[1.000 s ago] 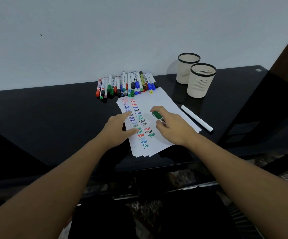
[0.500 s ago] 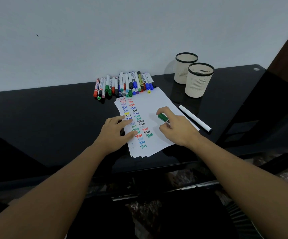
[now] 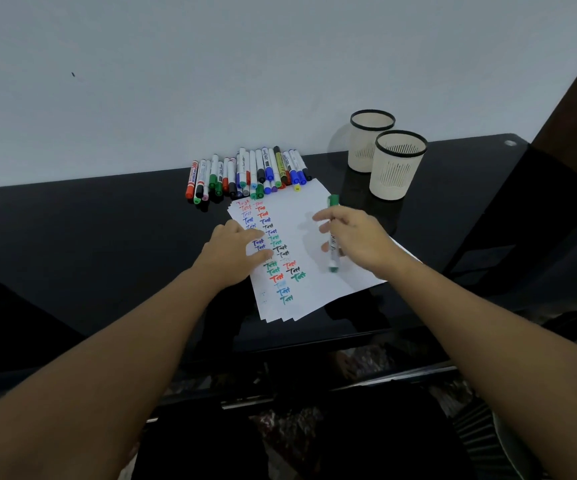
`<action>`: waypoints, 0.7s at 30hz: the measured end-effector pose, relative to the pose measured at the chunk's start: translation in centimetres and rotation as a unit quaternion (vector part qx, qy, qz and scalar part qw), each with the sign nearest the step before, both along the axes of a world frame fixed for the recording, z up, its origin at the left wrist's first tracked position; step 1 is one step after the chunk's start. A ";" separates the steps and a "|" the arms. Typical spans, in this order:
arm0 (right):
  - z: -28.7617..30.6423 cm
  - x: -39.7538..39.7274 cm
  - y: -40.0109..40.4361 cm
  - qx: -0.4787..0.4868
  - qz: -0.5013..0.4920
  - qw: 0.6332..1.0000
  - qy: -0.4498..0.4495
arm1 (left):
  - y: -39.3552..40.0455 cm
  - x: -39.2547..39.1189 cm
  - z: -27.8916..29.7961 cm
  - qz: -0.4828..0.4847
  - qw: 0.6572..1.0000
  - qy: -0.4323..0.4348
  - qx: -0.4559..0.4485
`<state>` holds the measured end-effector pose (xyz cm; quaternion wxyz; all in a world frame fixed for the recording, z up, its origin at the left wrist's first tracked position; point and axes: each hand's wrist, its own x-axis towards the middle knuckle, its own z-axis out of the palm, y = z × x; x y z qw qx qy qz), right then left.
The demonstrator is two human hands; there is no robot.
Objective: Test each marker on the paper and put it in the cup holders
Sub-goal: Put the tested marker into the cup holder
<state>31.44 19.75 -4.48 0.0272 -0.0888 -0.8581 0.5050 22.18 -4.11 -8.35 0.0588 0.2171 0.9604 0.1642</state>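
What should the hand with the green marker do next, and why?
Probably carry the green marker up to the nearer cup holder. The right hand holds it lifted above the paper, a green "Test" is already written there, and the left hand rests on the sheet.

Markers lie behind the paper, cup holders right.
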 end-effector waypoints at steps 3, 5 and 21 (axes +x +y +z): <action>0.8 -0.6 1.0 -0.040 0.014 0.999 0.000 | 0.3 -0.8 -0.1 0.022 1.000 0.006 0.006; 1.2 -0.9 1.8 0.007 0.021 1.000 0.014 | 0.3 -1.2 -0.5 0.028 0.999 0.014 0.006; 7.6 -6.2 10.8 0.102 -0.244 0.947 0.184 | -0.3 -1.2 -3.1 0.038 0.991 0.130 0.012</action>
